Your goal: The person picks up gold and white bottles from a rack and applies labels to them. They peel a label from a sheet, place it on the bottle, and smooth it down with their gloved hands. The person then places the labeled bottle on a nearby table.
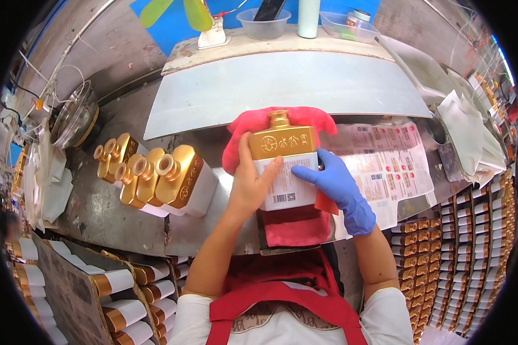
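A flat white bottle (275, 183) with a gold shoulder and neck is gripped between both my hands over a red cloth (299, 229). My bare left hand (252, 175) wraps its left side, thumb across the white front. My right hand (338, 183), in a blue glove, clasps the right side with its thumb on a printed label. Something small and red (326, 203) shows under the gloved palm; I cannot tell whether it is held. The bottle's neck points away from me. Several similar gold-topped bottles (185, 172) stand on the table to the left.
Right of the cloth lies a sheet of printed labels (385, 167). A pale board (282, 86) spans the back, with a small green-bladed fan (213, 31) and plastic tubs (263, 26) beyond. Racks of bottles (126, 305) flank me below. White sheets (472, 132) hang at the right.
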### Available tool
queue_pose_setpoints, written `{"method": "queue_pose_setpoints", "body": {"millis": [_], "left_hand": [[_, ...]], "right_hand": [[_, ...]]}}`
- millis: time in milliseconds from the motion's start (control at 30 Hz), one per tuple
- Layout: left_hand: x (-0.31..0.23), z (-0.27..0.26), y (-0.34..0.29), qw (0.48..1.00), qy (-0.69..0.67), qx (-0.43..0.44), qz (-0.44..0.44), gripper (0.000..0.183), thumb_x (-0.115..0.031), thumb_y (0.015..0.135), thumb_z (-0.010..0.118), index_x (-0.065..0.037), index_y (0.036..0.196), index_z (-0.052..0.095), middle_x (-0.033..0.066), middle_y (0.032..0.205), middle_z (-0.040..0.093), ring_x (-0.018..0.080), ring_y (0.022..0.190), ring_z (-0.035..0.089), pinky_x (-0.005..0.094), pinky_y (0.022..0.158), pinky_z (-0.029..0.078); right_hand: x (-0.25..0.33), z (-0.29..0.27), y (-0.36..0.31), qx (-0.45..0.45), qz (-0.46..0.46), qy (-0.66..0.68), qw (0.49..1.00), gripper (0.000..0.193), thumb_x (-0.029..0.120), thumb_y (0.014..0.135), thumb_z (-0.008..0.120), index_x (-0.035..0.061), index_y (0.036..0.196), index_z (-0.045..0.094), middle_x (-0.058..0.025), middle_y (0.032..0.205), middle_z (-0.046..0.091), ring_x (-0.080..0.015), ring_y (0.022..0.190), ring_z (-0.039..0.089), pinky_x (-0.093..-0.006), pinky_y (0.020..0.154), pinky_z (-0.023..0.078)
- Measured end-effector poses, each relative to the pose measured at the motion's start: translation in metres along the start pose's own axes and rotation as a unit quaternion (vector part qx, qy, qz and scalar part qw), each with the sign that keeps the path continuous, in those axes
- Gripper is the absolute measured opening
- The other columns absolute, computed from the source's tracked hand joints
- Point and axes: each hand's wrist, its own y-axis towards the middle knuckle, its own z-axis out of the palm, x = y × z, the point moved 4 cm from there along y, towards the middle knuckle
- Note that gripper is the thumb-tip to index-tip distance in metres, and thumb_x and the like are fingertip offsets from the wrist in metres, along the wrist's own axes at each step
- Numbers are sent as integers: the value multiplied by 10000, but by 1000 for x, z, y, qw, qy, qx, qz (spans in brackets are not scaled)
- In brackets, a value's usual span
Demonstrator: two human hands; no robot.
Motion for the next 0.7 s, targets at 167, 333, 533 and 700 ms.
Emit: {"method": "queue_pose_setpoints", "body": {"millis": [167, 333, 533, 700], "left_hand": [[-4, 0, -2, 1000, 4, 0, 8, 714, -188, 918, 575, 29, 1420, 117, 163, 1261, 500, 196, 1125, 518, 314, 931, 434], [7, 0, -10, 992, 72, 0, 103, 818, -146, 876, 624, 30, 1439, 58, 204, 1265, 482, 240, 1115, 540, 336, 908, 459], [3, 6, -17, 997, -62, 17, 38, 867, -78, 845, 639, 20, 1453, 29, 163, 1328, 422, 228, 1202, 470, 345, 973, 426], [1, 11, -15, 995, 49, -43, 70, 907, -142, 798, 706, 52, 1427, 82, 207, 1245, 488, 265, 1104, 558, 357, 887, 487]], "right_hand": [[4, -4, -3, 26, -18, 33, 999, 561, 278, 757, 739, -19, 1200, 565, -136, 1079, 650, -197, 973, 626, -312, 851, 491], [11, 1, -5, 14, -11, -11, 1000, 553, 256, 757, 739, -26, 1198, 562, -132, 1079, 648, -190, 973, 620, -308, 865, 484], [-9, -4, -3, 51, -36, 91, 994, 541, 274, 762, 736, -36, 1175, 572, -134, 1066, 651, -187, 964, 619, -305, 865, 482], [-1, -4, -1, 29, 7, 28, 999, 576, 316, 799, 706, -41, 1219, 540, -139, 1095, 635, -187, 1006, 600, -309, 879, 472]]}}
